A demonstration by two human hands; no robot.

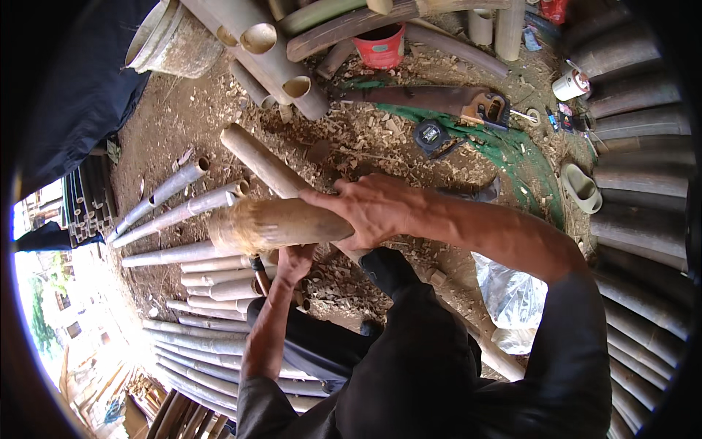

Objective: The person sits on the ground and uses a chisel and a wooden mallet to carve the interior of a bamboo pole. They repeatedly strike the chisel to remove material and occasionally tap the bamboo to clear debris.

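A thick bamboo section (pixel 285 222), its left end frayed with pale fibres, lies across the middle in front of me. My right hand (pixel 376 212) grips its right end, the thumb and fingers spread around it. Beneath the section is my left hand (pixel 295 263), pressed up close to its underside; its fingers are mostly hidden, so what they grasp is unclear. Left of that hand shows a dark handle (pixel 259 272) with an orange-brown part, partly covered by the bamboo. A long bamboo pole (pixel 265 162) passes slantwise under the section and runs down to the right past my knee.
Beyond lie a handsaw (pixel 431 100), a tape measure (pixel 430 134) and a red bucket (pixel 380 47). Thick bamboo tubes (pixel 256 58) lean at the back by a dirty white bucket (pixel 179 44). Bamboo poles (pixel 197 336) line the left. Shavings cover the dirt floor; a clear plastic bag (pixel 510 293) lies right.
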